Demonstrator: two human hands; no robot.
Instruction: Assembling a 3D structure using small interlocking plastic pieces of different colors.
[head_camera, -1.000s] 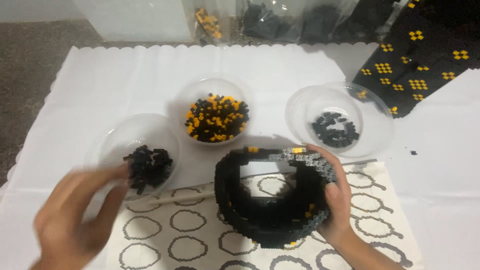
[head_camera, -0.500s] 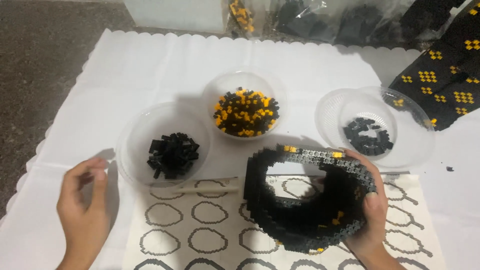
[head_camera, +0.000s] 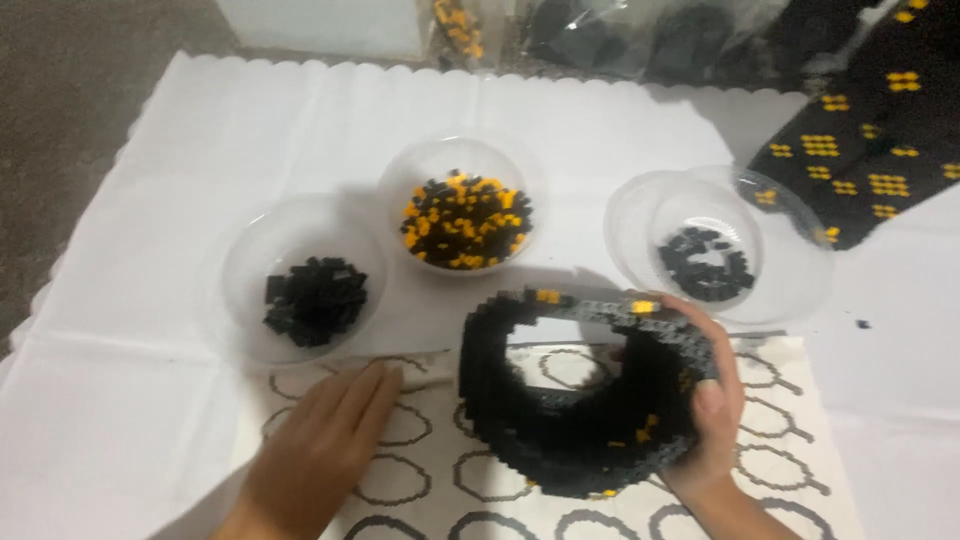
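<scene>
My right hand (head_camera: 705, 415) grips the right side of a black ring-shaped brick model (head_camera: 560, 420) with a few orange studs, which stands tilted on a printed sheet of ring outlines (head_camera: 420, 480). My left hand (head_camera: 320, 455) lies flat on that sheet, fingers together, just left of the model and below a clear bowl of black bricks (head_camera: 310, 295). Nothing is in the left hand.
Behind the model stand a clear bowl of mixed black and orange bricks (head_camera: 465, 220) and stacked clear bowls holding black bricks (head_camera: 705, 262). A black plate with orange stud groups (head_camera: 860, 160) lies at the far right. Bags of parts (head_camera: 640, 30) line the back edge of the white cloth (head_camera: 300, 120).
My left hand has dropped from a raised, curled pose and now rests flat on the printed sheet, nearer the model. My right hand keeps its grip on the ring model.
</scene>
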